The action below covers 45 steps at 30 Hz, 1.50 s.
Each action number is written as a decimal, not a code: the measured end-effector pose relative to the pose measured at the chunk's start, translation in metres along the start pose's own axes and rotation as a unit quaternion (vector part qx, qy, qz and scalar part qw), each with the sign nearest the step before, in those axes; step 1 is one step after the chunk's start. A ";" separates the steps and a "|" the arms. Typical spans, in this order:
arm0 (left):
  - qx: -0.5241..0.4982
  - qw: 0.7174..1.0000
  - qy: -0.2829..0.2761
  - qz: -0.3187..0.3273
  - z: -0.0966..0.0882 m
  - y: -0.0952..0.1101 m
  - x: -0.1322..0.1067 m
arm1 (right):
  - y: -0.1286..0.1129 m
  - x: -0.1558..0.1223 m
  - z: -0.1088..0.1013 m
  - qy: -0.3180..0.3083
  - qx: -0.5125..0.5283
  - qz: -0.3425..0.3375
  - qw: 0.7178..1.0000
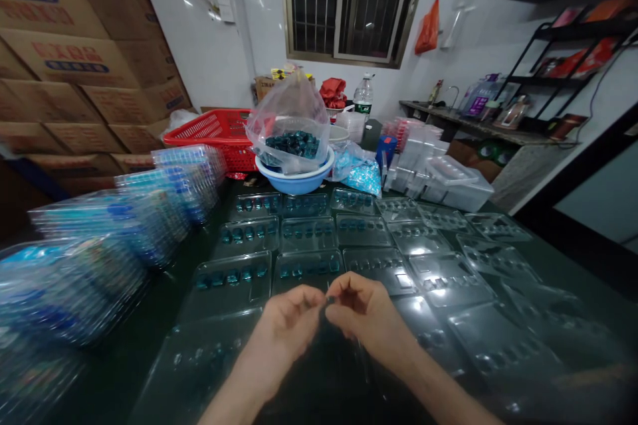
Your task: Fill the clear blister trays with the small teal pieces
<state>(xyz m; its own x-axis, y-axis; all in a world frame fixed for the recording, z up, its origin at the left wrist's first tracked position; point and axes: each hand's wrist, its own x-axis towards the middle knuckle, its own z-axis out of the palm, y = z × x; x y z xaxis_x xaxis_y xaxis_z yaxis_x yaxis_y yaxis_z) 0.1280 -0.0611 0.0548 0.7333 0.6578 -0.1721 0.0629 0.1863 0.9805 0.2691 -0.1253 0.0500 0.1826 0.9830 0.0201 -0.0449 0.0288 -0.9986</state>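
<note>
My left hand point(286, 322) and my right hand point(361, 309) meet above the table, their fingertips pinched together on a small dark teal piece point(329, 301). The piece is tiny and partly hidden by my fingers, so its shape is hard to tell. Directly beneath my hands lie clear plastic blister trays point(232, 285), many with rows of teal pieces in their hollows. Farther back, a blue plastic basin point(294, 178) holds a clear bag point(289, 106) of more dark teal pieces.
Tall leaning stacks of filled trays point(119, 226) line the dark table's left side. A red plastic basket point(212, 133) and stacked cardboard cartons point(84, 73) stand beyond them. A bag of light blue pieces point(359, 172) and a white-lidded plastic box point(456, 186) sit at the back.
</note>
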 end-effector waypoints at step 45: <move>-0.252 0.953 0.127 -0.111 0.019 -0.020 0.028 | 0.021 -0.001 -0.017 0.115 -0.237 -0.119 0.957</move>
<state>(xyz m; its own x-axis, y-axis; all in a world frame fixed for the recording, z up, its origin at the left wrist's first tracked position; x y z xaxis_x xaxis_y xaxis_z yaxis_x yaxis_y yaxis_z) 0.1606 -0.0603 0.0323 0.5491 0.7042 -0.4501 -0.1827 0.6267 0.7575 0.2847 -0.1289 0.0278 0.3454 0.8917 0.2925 0.4656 0.1077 -0.8784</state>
